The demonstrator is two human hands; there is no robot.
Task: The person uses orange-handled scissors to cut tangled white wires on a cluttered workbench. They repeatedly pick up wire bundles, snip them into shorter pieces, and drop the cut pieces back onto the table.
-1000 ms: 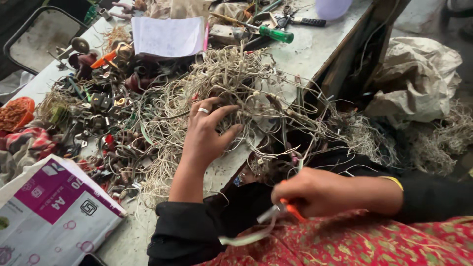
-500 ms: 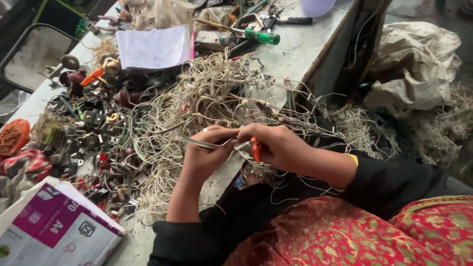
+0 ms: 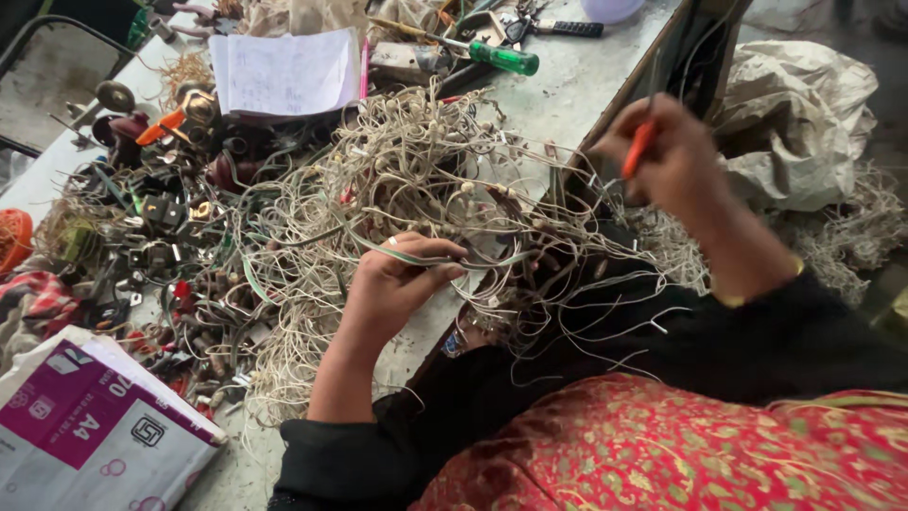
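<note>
— Head view: your left hand sits at the near edge of the tangled heap of pale wires on the workbench, fingers curled and pinched on a flat greenish-white strand that runs across them. Agreed?

— Yes. Your right hand is raised off the bench edge, fist closed round an orange-handled tool. Only a strip of the handle shows; its working end is hidden behind your fingers, so I can't tell what kind it is.

— And the strand's far end?

— Lost in the tangle. Left of the heap lies a dark jumble of small metal and plastic parts, too cluttered to name singly. A purple-and-white carton is cut off at the bottom left corner.
</note>
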